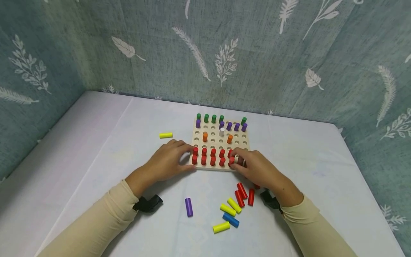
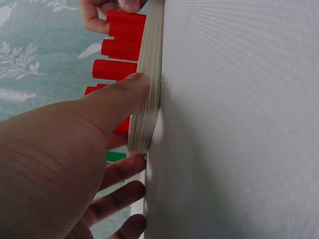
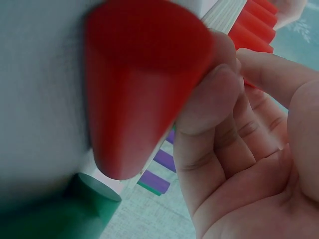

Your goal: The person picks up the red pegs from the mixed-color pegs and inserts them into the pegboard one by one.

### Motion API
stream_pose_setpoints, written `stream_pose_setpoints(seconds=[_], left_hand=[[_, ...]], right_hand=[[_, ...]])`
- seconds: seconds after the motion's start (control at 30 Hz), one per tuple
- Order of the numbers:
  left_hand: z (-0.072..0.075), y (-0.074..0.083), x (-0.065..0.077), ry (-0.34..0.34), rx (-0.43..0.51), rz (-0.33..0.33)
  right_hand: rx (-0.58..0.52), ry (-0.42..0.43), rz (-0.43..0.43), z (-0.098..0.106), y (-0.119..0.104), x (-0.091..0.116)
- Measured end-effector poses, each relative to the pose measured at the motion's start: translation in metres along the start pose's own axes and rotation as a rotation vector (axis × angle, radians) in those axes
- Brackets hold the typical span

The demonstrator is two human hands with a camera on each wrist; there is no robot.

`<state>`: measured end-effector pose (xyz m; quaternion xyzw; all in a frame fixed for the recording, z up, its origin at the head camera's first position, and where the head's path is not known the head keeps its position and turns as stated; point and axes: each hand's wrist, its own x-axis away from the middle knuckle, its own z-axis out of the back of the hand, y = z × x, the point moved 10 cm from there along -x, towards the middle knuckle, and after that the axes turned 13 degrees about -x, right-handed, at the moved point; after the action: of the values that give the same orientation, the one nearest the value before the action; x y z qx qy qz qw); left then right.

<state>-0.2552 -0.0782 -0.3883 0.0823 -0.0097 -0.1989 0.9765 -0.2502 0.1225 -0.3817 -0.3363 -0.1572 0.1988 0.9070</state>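
A wooden pegboard (image 1: 218,169) lies on the white table with two rows of red pegs (image 1: 213,161) along its near side. My left hand (image 1: 170,159) rests at its near left corner. In the left wrist view the thumb (image 2: 134,87) presses the board's front edge, and the other fingers stretch along its left side. With thumb and fingers my right hand (image 1: 257,167) pinches a red peg (image 1: 231,160) in the nearest row, toward the right. Those fingers hide part of the board's near right corner and the peg's lower end.
Green pegs (image 1: 206,118), purple pegs (image 1: 229,126), orange pegs (image 1: 204,136) and a white peg (image 1: 222,132) stand in the board. Loose on the table are red pegs (image 1: 251,197), yellow pegs (image 1: 221,227), a blue peg (image 1: 231,220) and a purple peg (image 1: 188,207).
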Motion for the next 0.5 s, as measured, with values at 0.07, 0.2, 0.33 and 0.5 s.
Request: stream_pose_setpoints(seconds=[0.07,0.2,0.33,0.5], left_hand=[[-0.0008,-0.0002,0.0,-0.007,0.005,-0.001],[0.0007,0.0,-0.0007,0.0,0.001,-0.008],[0.0025,-0.0013,-0.0009,0.009,-0.004,-0.001],[0.001,-0.0012,-0.0002,-0.006,0.001,-0.002]], right_hand=[[0.009,-0.006,0.002,-0.001,0.0,-0.0002],[0.039,-0.001,0.015,-0.0007,-0.0016,-0.0006],[0.049,0.005,0.021,-0.0001,-0.0031,-0.0017],[0.016,-0.02,0.001,-0.0005,-0.0016,-0.0008]])
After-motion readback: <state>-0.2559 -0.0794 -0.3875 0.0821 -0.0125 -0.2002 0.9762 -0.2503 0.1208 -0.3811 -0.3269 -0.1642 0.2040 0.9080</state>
